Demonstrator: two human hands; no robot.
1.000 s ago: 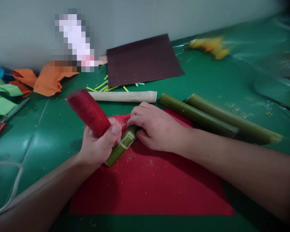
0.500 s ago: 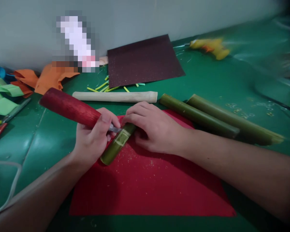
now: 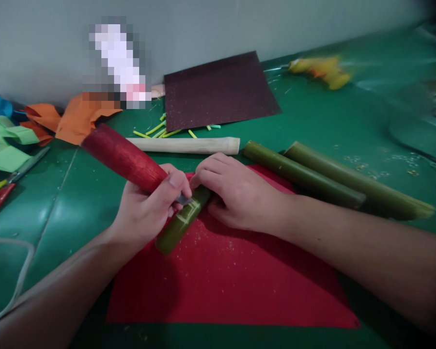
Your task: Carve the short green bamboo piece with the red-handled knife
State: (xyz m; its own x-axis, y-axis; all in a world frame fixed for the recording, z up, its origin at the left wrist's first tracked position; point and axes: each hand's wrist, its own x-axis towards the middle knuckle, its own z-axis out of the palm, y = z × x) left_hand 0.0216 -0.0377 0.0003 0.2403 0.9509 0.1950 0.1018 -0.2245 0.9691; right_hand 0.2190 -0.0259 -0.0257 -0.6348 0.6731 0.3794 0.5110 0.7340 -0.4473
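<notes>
My left hand (image 3: pixel 148 208) is closed round a carving knife (image 3: pixel 125 157) with a thick red handle and a short metal blade. The blade's tip touches a short green bamboo piece (image 3: pixel 176 230), where pale lines are cut into the skin in a box-like figure. My right hand (image 3: pixel 232 191) grips the far end of that bamboo, which its fingers partly hide. Beneath both lies a red sheet (image 3: pixel 236 286) sprinkled with small shavings.
Behind my hands lie a pale stick (image 3: pixel 203 145) and a dark brown sheet (image 3: pixel 218 92) over yellow-green strips. Two green bamboo lengths (image 3: pixel 312 179) rest at right, near a yellow glue gun (image 3: pixel 321 70). Red-handled scissors (image 3: pixel 2 198) and orange paper (image 3: pixel 76 121) are at left.
My left hand and the knife have shifted right along the cut marks, with the handle tilted more steeply. The right hand still holds the bamboo; the view has moved slightly.
</notes>
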